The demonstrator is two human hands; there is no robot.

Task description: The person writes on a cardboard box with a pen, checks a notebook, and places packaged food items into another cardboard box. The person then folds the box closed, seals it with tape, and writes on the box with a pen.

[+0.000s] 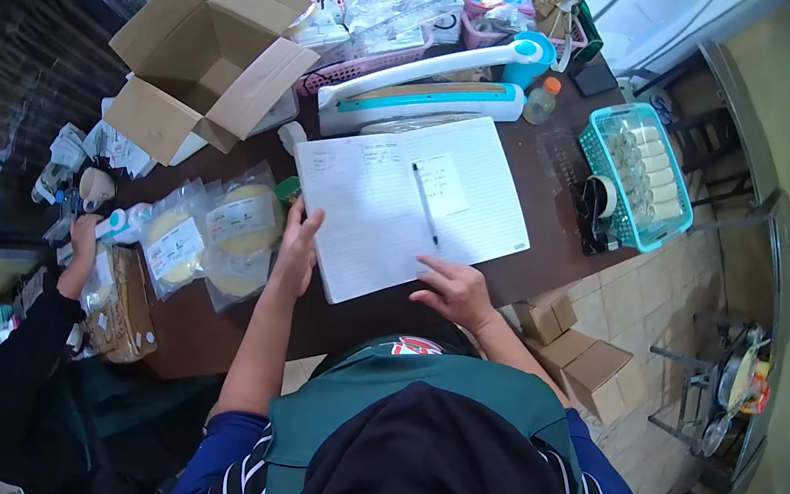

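An open notebook [372, 229] with lined pages lies tilted on the brown table in front of me. Handwriting shows near the top of its pages, and a small paper note [453, 195] lies on the right-hand one. Across that page rests a pen [426, 206]. My left hand [296, 251] grips the notebook's left edge, thumb up and the other fingers partly hidden at the edge. At the lower edge, my right hand [456, 292] has its index finger and thumb apart, fingertips touching or just over the paper, holding nothing.
Left of the notebook lie bagged, labelled pale rounds [174, 251]. A co-worker's hand [82, 244] is beside a white-and-teal handheld tool [123, 224]. Behind stand an open cardboard box [156, 117] and a long sealer [424, 110]. A teal basket [634, 235] sits at the right edge.
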